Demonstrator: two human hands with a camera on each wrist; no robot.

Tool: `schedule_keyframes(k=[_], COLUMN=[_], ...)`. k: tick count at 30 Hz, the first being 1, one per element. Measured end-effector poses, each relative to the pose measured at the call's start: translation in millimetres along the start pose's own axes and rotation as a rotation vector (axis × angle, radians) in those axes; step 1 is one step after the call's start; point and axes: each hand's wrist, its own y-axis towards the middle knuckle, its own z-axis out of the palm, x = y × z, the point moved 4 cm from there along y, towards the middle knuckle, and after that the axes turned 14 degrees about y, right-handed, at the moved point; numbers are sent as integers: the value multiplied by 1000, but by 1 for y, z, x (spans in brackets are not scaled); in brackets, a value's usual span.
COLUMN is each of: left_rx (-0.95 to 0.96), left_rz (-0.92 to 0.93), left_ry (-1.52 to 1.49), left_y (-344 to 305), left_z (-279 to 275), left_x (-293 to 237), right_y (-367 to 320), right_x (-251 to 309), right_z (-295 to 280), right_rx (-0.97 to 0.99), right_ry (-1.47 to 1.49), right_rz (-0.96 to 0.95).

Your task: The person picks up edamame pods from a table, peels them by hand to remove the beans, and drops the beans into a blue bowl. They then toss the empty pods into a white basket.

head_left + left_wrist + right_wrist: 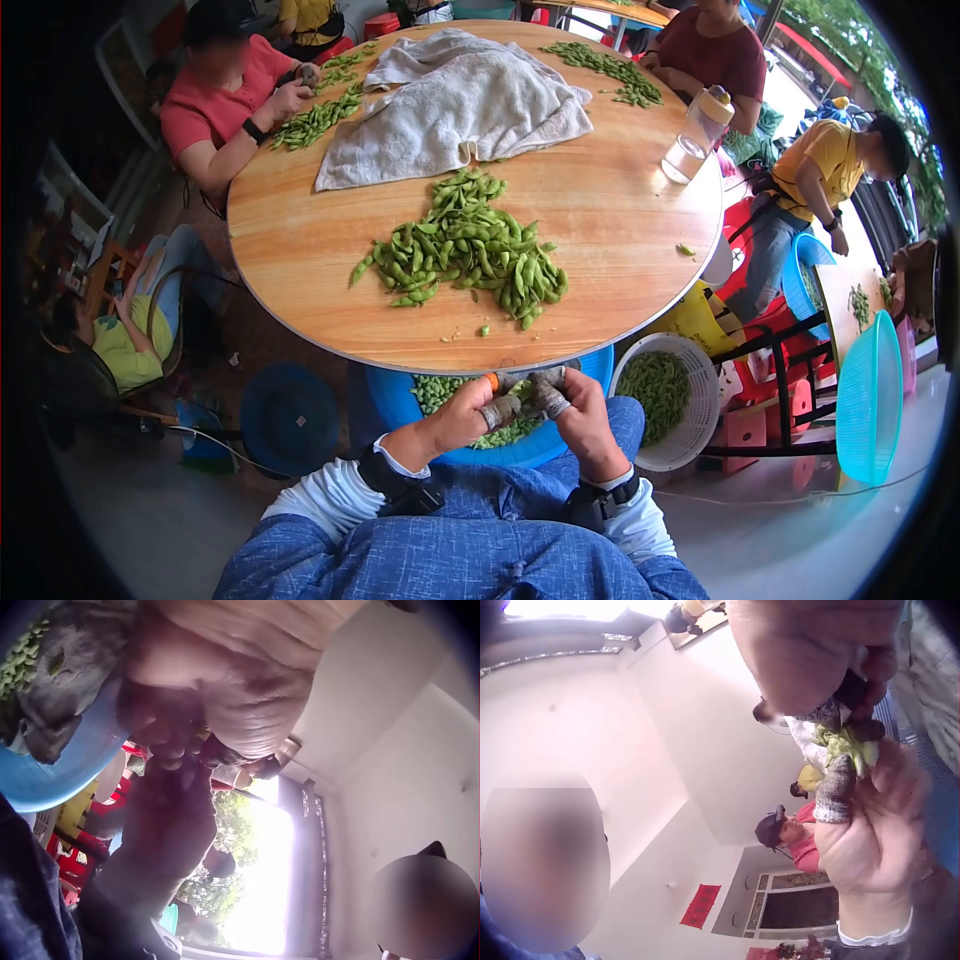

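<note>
Both hands meet just below the near edge of the round wooden table, over a blue basin holding green pods. My left hand and right hand wear grey finger covers and pinch one green edamame pod between thumbs and fingertips. The right wrist view shows the pod split open, gripped by the left hand from below and the right hand from above. A large pile of edamame pods lies on the table in front of the hands.
A white basket of green beans stands to the right of the basin. A grey towel and a water bottle sit farther back on the table. Other people sit around the table with smaller pod piles. A teal basket is at right.
</note>
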Motion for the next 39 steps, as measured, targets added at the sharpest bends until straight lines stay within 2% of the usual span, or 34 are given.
schedule_keyframes(k=[2,4,8,11,14,17,20,23,26,29,31,32,35,39], left_rx=[-104,-117,-195,-56,24,-11,-88,-198,-35,11,-18,-35,-109,-133], left_rz=[106,182,314,-18,5,-59,71,288,90,10,-65,-105,16,11], left_ry=[173,305,514,-63,-349,-163,52,195,11,-136,-24,32,24,-23], left_y=[0,-2,-2,-3,-3,-3,3,7,2,2,2,2,7,9], left_z=[0,-3,-6,-10,-5,-7,-4,-5,-6,-9,-8,-8,-5,-6], left_x=[0,-2,-7,19,14,13,6,6,3,16,13,13,20,30], right_y=[-2,-3,-4,-4,-3,-1,-3,-3,-3,-2,-1,-1,-4,-3], right_x=[8,10,8,7,5,6,6,4,10,8,3,2,-5,-7], right_z=[1,1,9,10,11,10,13,11,15,16,12,13,12,11], right_rx=[-12,-8,102,149,188,171,117,110,112,111,107,95,72,22], right_ry=[75,101,96,116,168,71,-119,-223,-128,70,157,65,-277,-414], right_rz=[67,84,152,117,50,-2,-40,-57,-29,93,188,121,-79,-194])
